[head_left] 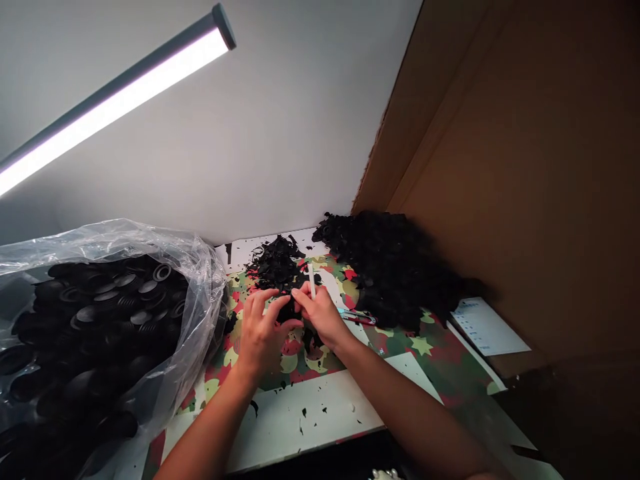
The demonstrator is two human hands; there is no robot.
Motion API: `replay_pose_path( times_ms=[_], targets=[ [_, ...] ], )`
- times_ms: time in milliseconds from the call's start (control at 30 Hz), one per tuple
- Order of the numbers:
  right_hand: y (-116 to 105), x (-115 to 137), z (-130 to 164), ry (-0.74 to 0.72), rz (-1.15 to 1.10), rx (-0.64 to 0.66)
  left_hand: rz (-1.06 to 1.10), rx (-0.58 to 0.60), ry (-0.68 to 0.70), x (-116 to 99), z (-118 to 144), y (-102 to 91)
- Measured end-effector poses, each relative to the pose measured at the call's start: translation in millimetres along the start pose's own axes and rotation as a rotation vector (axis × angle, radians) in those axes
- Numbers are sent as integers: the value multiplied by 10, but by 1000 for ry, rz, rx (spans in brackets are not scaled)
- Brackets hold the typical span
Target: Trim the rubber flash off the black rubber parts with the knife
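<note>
My left hand (261,331) is curled over the table, its thumb and fingers bent around a small black part (286,312) that is mostly hidden. Close beside it, my right hand (321,317) is closed around a slim white stick-like tool (313,280), which points upward out of the fist. The tool's lower end is hidden by the fingers, near the black part. Just beyond both hands lies a small heap of black scraps (277,261).
A clear plastic bag (205,267) full of round black parts (105,307) stands at left. A large black pile (395,267) rests against the cardboard wall (500,167). A cutter-like tool (359,317) and a printed sheet (490,327) lie at right. A tube lamp (120,97) hangs above.
</note>
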State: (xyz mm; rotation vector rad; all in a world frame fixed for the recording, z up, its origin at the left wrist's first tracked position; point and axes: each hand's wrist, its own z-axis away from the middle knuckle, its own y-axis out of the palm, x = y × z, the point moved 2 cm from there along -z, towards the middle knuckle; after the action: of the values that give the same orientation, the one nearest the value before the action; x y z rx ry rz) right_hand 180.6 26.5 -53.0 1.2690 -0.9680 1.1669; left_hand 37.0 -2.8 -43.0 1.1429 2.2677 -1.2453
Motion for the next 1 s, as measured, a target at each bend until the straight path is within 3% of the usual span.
replay_pose_path(
  times_ms=[200, 367, 500, 600, 700, 833, 1000],
  targets=[
    [-37, 39, 7, -77, 152, 54, 135, 42, -118, 6, -53, -23],
    [-81, 62, -16, -200, 467, -19, 460, 122, -346, 71, -109, -24],
    [-14, 91, 11, -249, 602, -88, 631, 118, -486, 144, -111, 2],
    [11, 99, 6, -251, 596, -74, 662, 107, -495, 163, -111, -1],
    [-6, 108, -1, -233, 491, 41, 646, 93, -464, 163, -108, -29],
    [-33, 152, 37, -307, 348, 188, 667, 148, -545, 171, -84, -44],
    [-10, 162, 78, -447, 456, 110, 680, 141, -570, 157, -89, -41]
  ],
)
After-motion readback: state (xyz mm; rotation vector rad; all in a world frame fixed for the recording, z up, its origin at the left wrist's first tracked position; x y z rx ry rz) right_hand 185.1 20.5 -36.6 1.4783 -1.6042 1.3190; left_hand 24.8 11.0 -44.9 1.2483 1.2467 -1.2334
